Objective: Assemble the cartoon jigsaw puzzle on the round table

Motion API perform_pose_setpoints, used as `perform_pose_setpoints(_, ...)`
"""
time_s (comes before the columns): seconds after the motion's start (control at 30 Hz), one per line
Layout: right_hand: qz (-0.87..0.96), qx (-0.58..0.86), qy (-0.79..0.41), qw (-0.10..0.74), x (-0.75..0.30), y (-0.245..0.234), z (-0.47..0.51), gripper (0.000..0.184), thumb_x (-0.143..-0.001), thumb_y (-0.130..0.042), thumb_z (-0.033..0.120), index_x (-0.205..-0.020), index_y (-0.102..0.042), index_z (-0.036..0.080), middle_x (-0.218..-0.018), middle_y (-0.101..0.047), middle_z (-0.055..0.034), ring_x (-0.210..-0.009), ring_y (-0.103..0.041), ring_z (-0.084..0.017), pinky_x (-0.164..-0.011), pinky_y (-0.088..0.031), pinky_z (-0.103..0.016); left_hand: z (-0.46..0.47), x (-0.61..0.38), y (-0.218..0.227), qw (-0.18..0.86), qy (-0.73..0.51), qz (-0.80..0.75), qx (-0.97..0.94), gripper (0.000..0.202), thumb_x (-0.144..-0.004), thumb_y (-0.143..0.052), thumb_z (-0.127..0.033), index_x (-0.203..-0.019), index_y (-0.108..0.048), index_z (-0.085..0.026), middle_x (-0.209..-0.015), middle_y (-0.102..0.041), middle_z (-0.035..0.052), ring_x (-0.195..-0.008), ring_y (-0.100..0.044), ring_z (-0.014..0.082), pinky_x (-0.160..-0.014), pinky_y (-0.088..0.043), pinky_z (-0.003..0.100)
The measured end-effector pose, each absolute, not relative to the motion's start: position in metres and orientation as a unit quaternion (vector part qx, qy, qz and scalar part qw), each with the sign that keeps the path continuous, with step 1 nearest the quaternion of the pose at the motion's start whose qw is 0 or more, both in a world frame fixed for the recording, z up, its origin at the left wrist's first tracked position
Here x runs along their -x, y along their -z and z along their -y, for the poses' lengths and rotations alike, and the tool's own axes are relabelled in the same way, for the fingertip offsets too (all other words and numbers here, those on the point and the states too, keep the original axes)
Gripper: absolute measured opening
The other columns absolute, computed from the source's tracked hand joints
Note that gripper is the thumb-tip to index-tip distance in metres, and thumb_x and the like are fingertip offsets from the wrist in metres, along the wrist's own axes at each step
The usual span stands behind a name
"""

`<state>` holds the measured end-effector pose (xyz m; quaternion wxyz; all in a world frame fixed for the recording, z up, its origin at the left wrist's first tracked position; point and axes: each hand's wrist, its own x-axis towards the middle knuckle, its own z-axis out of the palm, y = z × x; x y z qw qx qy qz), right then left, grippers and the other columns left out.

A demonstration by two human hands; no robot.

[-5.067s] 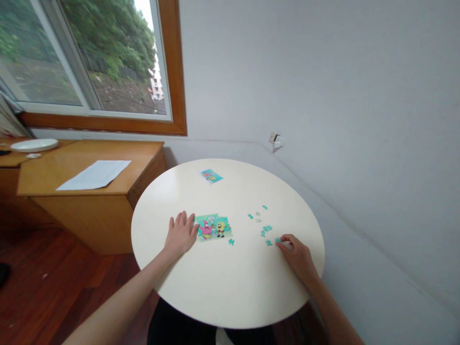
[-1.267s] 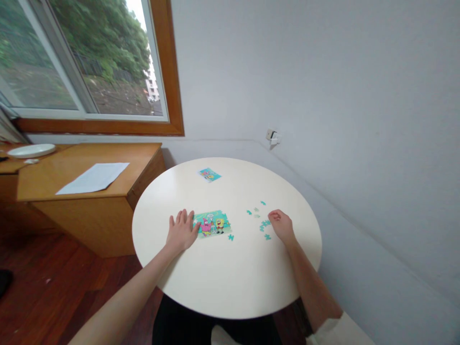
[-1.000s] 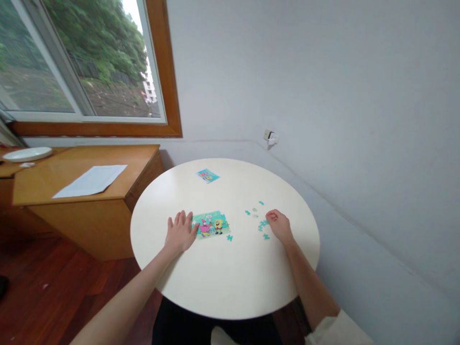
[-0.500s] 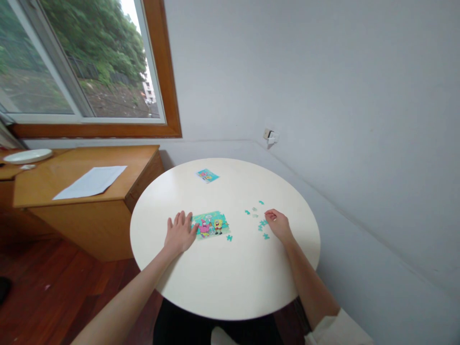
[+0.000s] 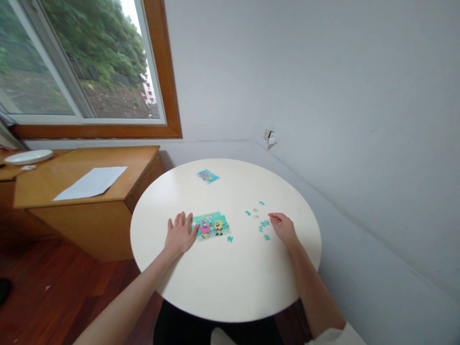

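My left hand (image 5: 180,234) lies flat with its fingers spread, thumb and fingertips at the left edge of a partly joined jigsaw puzzle (image 5: 214,224) with cartoon figures on a turquoise ground. One loose puzzle piece (image 5: 230,238) rests by the puzzle's lower right corner. To the right, my right hand (image 5: 284,228) hovers or rests beside a small group of turquoise puzzle pieces (image 5: 265,224), its fingers drawn together; whether anything is between the fingertips is hidden. Several more pieces, some pale (image 5: 255,210), lie just left of that hand.
A small picture card (image 5: 207,176) with a similar cartoon lies toward the back of the round white table (image 5: 223,287). Left of the table stands a wooden cabinet (image 5: 140,163) with a sheet of paper (image 5: 93,182) and a white plate (image 5: 28,156). A wall socket (image 5: 268,134) sits behind.
My right hand has shifted slightly right, away from the group of pieces, with its fingers still together. My left hand and the puzzle stay in place.
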<state>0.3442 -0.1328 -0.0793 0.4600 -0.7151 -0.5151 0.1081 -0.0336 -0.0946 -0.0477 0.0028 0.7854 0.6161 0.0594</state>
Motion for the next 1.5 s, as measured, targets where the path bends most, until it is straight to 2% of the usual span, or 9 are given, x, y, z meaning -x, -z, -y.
perform_pose_setpoints(0.2,0.58,0.686,-0.112,0.424,-0.352,0.083,0.14,0.023,-0.064,-0.066,0.035,-0.082,-0.071,0.021,-0.098,-0.068,-0.0087,-0.094,-0.064,-0.023,-0.089,-0.05,-0.038,0.095,0.033,0.047,0.009,-0.063,-0.617,-0.784,0.06,-0.094,-0.021,-0.051,-0.142,-0.036,-0.018,-0.15,-0.032,0.0166,-0.141,-0.025,0.0299,-0.112,-0.019,0.055)
perform_pose_setpoints(0.53,0.586,0.689,-0.126,0.406,-0.353,0.082,0.137,0.014,-0.065,-0.065,0.031,-0.075,-0.068,0.022,-0.093,-0.066,-0.0075,-0.092,-0.062,-0.023,-0.088,-0.049,-0.04,0.097,0.034,0.046,0.014,-0.101,-0.609,-0.787,0.054,-0.094,-0.025,-0.047,-0.136,-0.042,-0.018,-0.146,-0.038,0.0165,-0.138,-0.029,0.0301,-0.111,-0.021,0.054)
perform_pose_setpoints(0.6,0.579,0.688,-0.13,0.418,-0.352,0.083,0.137,0.014,-0.064,-0.065,0.032,-0.074,-0.067,0.022,-0.092,-0.066,-0.0071,-0.091,-0.062,-0.022,-0.087,-0.05,-0.04,0.098,0.035,0.043,0.002,-0.134,-0.604,-0.785,0.047,-0.094,-0.029,-0.043,-0.125,-0.051,-0.015,-0.138,-0.047,0.017,-0.131,-0.038,0.0288,-0.108,-0.027,0.048)
perform_pose_setpoints(0.7,0.57,0.684,-0.13,0.437,-0.351,0.085,0.137,0.017,-0.063,-0.065,0.036,-0.072,-0.064,0.022,-0.088,-0.065,-0.006,-0.087,-0.062,-0.022,-0.084,-0.05,-0.039,0.1,0.037,0.036,-0.008,-0.164,-0.609,-0.776,0.038,-0.093,-0.033,-0.037,-0.096,-0.062,-0.012,-0.108,-0.064,0.0156,-0.105,-0.056,0.0253,-0.092,-0.039,0.037)
perform_pose_setpoints(0.8,0.556,0.686,-0.128,0.451,-0.347,0.083,0.14,0.022,-0.062,-0.065,0.041,-0.072,-0.061,0.022,-0.081,-0.066,-0.0042,-0.079,-0.061,-0.02,-0.078,-0.05,-0.037,0.101,0.04,0.031,0.01,-0.144,-0.604,-0.784,0.042,-0.094,-0.031,-0.035,-0.072,-0.061,-0.016,-0.079,-0.067,0.01,-0.081,-0.061,0.022,-0.076,-0.039,0.032)
perform_pose_setpoints(0.87,0.552,0.69,-0.125,0.451,-0.344,0.08,0.142,0.023,-0.063,-0.064,0.043,-0.072,-0.059,0.022,-0.075,-0.066,-0.0026,-0.073,-0.061,-0.02,-0.073,-0.049,-0.034,0.103,0.041,0.031,0.019,-0.124,-0.605,-0.787,0.047,-0.095,-0.03,-0.037,-0.065,-0.06,-0.017,-0.07,-0.067,0.0084,-0.073,-0.061,0.0209,-0.067,-0.036,0.03)
perform_pose_setpoints(1.07,0.548,0.695,-0.125,0.448,-0.337,0.074,0.144,0.027,-0.065,-0.06,0.049,-0.065,-0.055,0.022,-0.062,-0.062,-0.0017,-0.059,-0.056,-0.017,-0.061,-0.044,-0.031,0.105,0.042,0.037,0.008,-0.095,-0.612,-0.785,0.051,-0.095,-0.031,-0.043,-0.065,-0.064,-0.018,-0.068,-0.069,0.0086,-0.07,-0.063,0.0216,-0.058,-0.027,0.028)
perform_pose_setpoints(1.33,0.528,0.667,-0.123,0.511,-0.338,0.082,0.141,0.042,-0.067,-0.058,0.058,-0.084,-0.065,0.02,-0.063,-0.062,-0.0017,-0.057,-0.054,-0.016,-0.061,-0.045,-0.032,0.103,0.045,0.036,-0.01,-0.135,-0.626,-0.768,0.04,-0.092,-0.04,-0.042,-0.073,-0.064,-0.017,-0.075,-0.068,0.0086,-0.073,-0.061,0.0209,-0.061,-0.03,0.028)
perform_pose_setpoints(1.5,0.457,0.656,-0.159,0.58,-0.341,0.083,0.139,0.047,-0.057,-0.068,0.062,-0.075,-0.063,0.02,-0.066,-0.067,-0.0048,-0.061,-0.061,-0.018,-0.061,-0.048,-0.032,0.101,0.045,0.037,0.017,-0.104,-0.627,-0.772,0.041,-0.093,-0.038,-0.042,-0.069,-0.062,-0.018,-0.071,-0.067,0.0074,-0.071,-0.061,0.021,-0.059,-0.028,0.028)
